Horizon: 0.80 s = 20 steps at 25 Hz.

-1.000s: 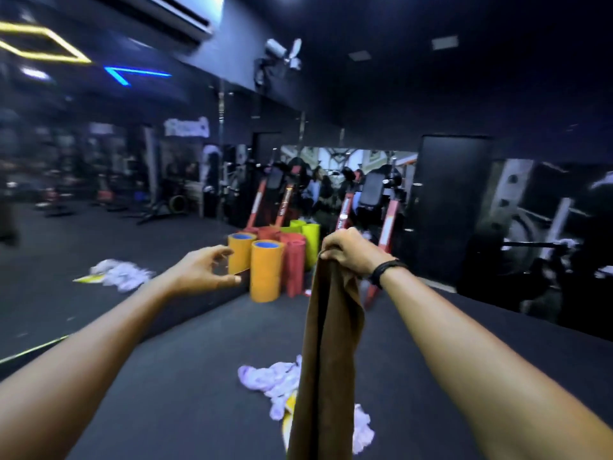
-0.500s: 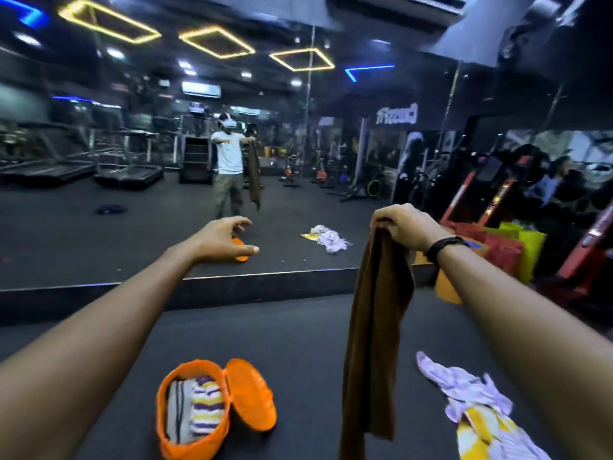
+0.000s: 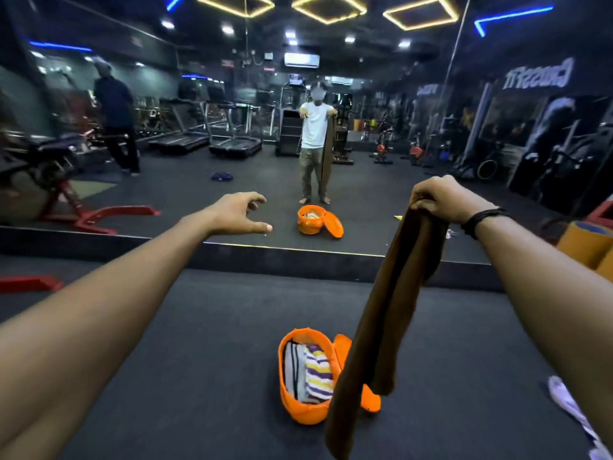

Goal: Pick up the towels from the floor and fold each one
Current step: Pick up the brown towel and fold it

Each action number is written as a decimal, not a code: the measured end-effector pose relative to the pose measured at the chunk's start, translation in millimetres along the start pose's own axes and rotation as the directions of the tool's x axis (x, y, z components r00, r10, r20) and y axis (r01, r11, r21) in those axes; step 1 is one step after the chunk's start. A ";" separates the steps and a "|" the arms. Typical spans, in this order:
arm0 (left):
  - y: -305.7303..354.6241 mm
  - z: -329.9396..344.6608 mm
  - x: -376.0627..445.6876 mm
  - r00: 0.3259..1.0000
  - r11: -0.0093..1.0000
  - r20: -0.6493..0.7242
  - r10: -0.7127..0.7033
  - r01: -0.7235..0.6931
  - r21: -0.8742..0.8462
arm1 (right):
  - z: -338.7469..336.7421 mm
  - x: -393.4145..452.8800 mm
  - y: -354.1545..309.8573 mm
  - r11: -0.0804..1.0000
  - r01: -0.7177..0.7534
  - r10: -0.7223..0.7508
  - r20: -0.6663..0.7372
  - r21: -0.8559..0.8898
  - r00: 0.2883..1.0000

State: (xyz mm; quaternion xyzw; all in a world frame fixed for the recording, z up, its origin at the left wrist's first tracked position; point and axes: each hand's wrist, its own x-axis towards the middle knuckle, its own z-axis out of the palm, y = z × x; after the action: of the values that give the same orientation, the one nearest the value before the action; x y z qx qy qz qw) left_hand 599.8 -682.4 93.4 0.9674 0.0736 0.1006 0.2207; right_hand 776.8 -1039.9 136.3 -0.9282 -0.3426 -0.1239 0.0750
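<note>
The brown towel [image 3: 394, 303] hangs in the air from the right hand [image 3: 446, 199], which grips its top edge in a closed fist, the fingers curled round the bunched cloth. The towel falls in a long narrow strip, doubled on itself, and its lower end passes in front of the orange basket [image 3: 300, 410] and goes out of the view at the bottom. On the right wrist there is a black band [image 3: 482, 219]

The left hand [image 3: 238, 212] is stretched forward at about the same height, well apart from the towel. It holds nothing; the fingers are loosely bent and spread, with a gap between the thumb and the forefinger

The orange basket stands on the dark floor [image 3: 199, 343] below the hands, with its lid [image 3: 343, 351] open and lying beside it. Inside it there are folded towels standing on edge: a grey one [image 3: 293, 370] and a striped one [image 3: 318, 373] with purple, yellow and white bands. At the lower right edge another towel [image 3: 570, 410], pale and crumpled, lies on the floor, partly hidden by the right arm

Ahead is a large wall mirror [image 3: 365, 167] on a low dark ledge. It reflects the person with the towel and the basket, also treadmills and other gym machines. Yellow and blue light strips shine above
</note>
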 end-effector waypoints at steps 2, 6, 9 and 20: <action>-29.0 -17.1 3.2 1.000 1.000 -0.019 -0.010 0.010 0.010 | 7.8 30.5 -23.6 1.000 0.007 -0.007 -0.013 0.013 1.000; -85.5 -37.9 16.3 0.998 0.999 -0.030 -0.049 0.050 0.021 | 29.0 96.8 -72.1 0.995 0.098 -0.099 0.011 0.026 0.995; -120.1 -45.8 38.6 0.997 0.997 -0.044 -0.067 0.069 0.030 | 47.6 145.3 -97.5 0.986 0.157 -0.156 -0.022 0.062 0.988; -181.4 -67.7 221.2 1.000 1.000 -0.006 0.016 -0.016 -0.018 | 104.1 322.0 -149.9 0.905 0.109 -0.148 0.065 0.412 0.987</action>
State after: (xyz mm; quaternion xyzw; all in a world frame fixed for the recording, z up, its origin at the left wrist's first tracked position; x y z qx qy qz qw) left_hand 781.0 -451.3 108.9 0.9655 0.0656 0.1059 0.2286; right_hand 933.7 -704.7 135.2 -0.8724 -0.4246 -0.0104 0.2419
